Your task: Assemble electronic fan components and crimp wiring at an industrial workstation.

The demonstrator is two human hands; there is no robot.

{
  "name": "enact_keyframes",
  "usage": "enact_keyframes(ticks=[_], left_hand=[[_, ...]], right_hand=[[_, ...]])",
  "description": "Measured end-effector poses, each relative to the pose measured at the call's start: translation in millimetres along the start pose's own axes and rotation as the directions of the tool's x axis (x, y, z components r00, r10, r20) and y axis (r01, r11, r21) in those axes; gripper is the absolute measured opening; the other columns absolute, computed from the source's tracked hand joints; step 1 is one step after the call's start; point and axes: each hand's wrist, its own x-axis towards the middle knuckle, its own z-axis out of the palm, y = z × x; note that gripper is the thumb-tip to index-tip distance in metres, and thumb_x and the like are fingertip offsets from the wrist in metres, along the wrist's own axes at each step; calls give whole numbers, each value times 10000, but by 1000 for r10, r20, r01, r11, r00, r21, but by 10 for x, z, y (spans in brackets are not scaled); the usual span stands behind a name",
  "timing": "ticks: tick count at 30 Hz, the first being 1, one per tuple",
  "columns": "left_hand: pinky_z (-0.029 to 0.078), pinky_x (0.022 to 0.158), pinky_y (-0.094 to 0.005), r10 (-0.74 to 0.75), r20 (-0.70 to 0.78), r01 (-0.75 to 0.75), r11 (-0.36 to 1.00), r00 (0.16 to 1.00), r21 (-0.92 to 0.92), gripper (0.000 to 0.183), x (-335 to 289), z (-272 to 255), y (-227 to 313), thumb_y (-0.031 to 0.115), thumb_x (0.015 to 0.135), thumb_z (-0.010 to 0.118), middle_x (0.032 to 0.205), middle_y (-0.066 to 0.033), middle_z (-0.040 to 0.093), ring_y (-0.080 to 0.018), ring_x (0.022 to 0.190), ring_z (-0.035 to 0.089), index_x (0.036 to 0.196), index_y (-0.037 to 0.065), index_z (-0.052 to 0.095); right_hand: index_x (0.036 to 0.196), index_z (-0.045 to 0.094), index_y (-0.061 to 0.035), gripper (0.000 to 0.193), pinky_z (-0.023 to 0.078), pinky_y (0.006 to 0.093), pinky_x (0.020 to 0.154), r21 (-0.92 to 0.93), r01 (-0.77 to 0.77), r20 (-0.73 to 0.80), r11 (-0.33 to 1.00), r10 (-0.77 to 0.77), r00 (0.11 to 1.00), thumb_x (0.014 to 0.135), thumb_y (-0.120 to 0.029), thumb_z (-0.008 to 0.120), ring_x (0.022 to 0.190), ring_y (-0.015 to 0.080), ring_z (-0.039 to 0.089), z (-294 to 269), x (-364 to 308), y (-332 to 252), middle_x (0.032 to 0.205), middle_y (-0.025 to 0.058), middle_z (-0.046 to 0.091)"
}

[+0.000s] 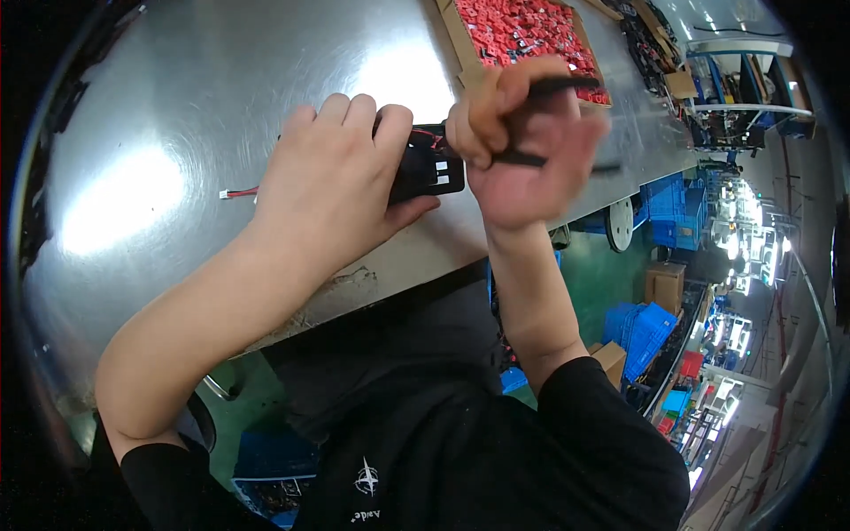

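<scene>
My left hand [332, 177] is closed over a black plastic housing [447, 177] on the metal table, its fingers across the top and its thumb along the near side. Thin red wires and small white patches show on the housing's uncovered right end. From beyond the left side of that hand a red-and-black wire lead with a small white connector [224, 194] sticks out. At the housing's right end, my right hand [531, 146] is curled around a black hand tool [565, 85] with two arm-like handles. Motion blurs it, and its working end is hidden.
The metal table [239, 62] carries a cardboard tray [453, 40] of small red parts [531, 35] beyond my right hand. Blue crates [646, 332] and a cardboard box [664, 285] stand to the right over the green floor. Another blue crate [274, 456] is below the table's near edge.
</scene>
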Motion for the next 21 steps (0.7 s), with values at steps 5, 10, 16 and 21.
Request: enact_keyframes(ticks=[5, 10, 16, 21], left_hand=[[465, 807, -386, -16, -83, 22, 997, 996, 76, 617, -39, 52, 118, 531, 779, 853, 964, -82, 615, -245, 942, 619, 1084, 62, 595], [468, 810, -392, -41, -72, 49, 992, 997, 116, 630, -53, 35, 89, 550, 790, 841, 980, -88, 622, -248, 946, 622, 1099, 60, 594], [462, 803, -394, -33, -40, 37, 994, 999, 102, 642, -35, 28, 64, 583, 793, 822, 975, -84, 618, -250, 933, 622, 1138, 92, 592], [482, 799, -443, -34, -55, 36, 998, 998, 47, 614, -33, 37, 66, 502, 769, 853, 969, -119, 590, -323, 922, 617, 1092, 60, 575]], right_hand=[[924, 545, -93, 446, 256, 239, 438, 50, -292, -237, 955, 295, 925, 1079, -509, 503, 501, 61, 338, 133, 341, -59, 642, -15, 418], [1167, 574, -130, 599, 359, 276, 532, -13, -463, -249, 886, 445, 860, 947, -686, 543, 566, 130, 443, 140, 425, -63, 788, 59, 518], [1181, 598, -62, 625, 379, 319, 600, 205, -43, -207, 978, 86, 975, 1069, -627, 355, 633, 164, 462, -123, -14, -197, 798, 47, 495], [1363, 501, -30, 781, 435, 366, 708, 127, 60, -126, 990, -44, 991, 1032, -724, 360, 752, 206, 507, -122, -195, -207, 931, 120, 527]])
